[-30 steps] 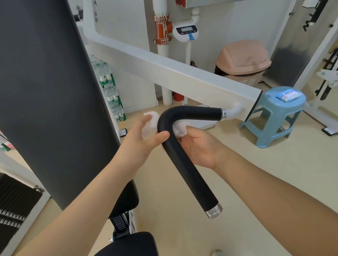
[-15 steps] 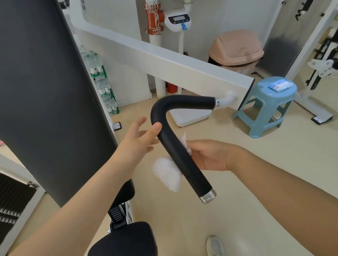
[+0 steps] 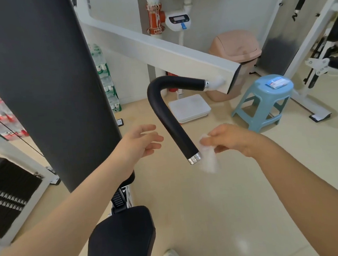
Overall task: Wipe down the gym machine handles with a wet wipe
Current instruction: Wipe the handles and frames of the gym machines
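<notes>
A black bent handle (image 3: 169, 115) with a chrome end cap hangs from the white machine arm (image 3: 156, 52) in the middle of the head view. My right hand (image 3: 231, 139) pinches a white wet wipe (image 3: 208, 160) right beside the handle's lower end, touching or nearly touching the cap. My left hand (image 3: 139, 142) hovers open to the left of the handle, fingers apart, not touching it.
The dark back pad (image 3: 42, 82) and black seat (image 3: 121, 246) stand at the left and below. A blue stool (image 3: 264, 102) carrying a wipe pack (image 3: 277, 82), a pink bin (image 3: 236, 47) and a white floor scale (image 3: 189, 108) lie behind the handle. Another machine (image 3: 323, 65) stands on the right.
The wipe slid from the handle's bend down the lower bar to its end cap in my right hand. My left hand let go of the bend and drew back to the left.
</notes>
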{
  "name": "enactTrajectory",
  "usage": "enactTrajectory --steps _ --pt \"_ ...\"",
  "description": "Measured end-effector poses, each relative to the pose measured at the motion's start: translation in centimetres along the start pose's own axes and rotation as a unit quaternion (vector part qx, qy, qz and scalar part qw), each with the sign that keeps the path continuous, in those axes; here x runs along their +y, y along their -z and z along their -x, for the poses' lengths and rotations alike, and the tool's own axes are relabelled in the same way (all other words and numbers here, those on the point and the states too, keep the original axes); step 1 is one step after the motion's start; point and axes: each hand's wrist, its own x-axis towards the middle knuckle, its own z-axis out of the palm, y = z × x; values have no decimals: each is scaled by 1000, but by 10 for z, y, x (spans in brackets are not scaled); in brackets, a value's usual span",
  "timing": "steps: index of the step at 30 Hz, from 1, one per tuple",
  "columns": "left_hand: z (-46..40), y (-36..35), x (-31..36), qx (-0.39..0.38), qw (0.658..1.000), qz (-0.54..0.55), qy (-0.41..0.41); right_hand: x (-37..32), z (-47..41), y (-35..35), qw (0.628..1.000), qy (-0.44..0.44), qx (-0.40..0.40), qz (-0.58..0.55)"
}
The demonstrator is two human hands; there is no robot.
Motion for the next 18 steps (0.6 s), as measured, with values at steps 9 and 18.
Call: enactTrajectory --steps 9,18 --pt "78 -28 -19 -68 994 73 -32 -26 71 -80 973 209 85 -38" --pt "145 39 -55 54 994 22 -88 -65 92 -164 980 199 25 -15"
